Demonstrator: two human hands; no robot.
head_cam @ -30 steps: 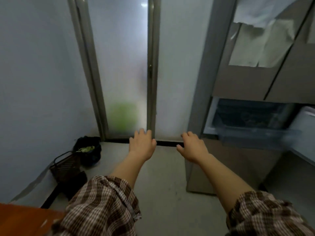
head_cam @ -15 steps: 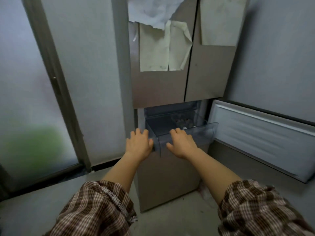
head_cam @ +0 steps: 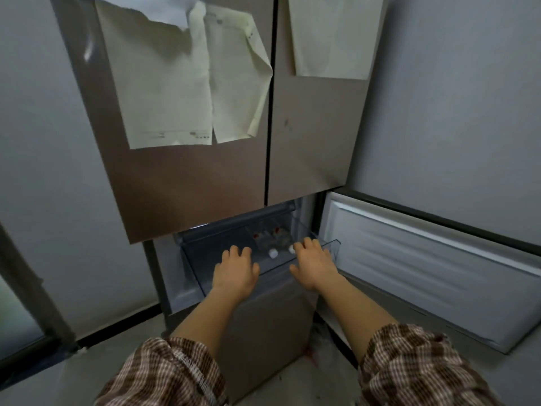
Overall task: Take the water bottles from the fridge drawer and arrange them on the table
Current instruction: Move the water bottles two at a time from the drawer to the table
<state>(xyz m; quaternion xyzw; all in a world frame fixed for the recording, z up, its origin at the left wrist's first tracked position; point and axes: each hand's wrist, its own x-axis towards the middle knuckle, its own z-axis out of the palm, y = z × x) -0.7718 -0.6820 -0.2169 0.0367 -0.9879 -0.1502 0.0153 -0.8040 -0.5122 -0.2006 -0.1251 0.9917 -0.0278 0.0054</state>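
Clear plastic fridge drawer (head_cam: 332, 247) stands open. Water bottles (head_cam: 272, 240) lie in its right half, white caps toward me, long axis front-to-back. My fingers (head_cam: 308, 245) loose, gripping nothing. Right hand (head_cam: 314, 266) nearer bottles; left hand (head_cam: 235, 273) off left.

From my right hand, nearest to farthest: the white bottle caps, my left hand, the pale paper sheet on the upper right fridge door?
1. White bottle caps, in the clear drawer, beside the right hand.
2. Left hand, across the drawer front.
3. Pale paper sheet, high on the upper right door.
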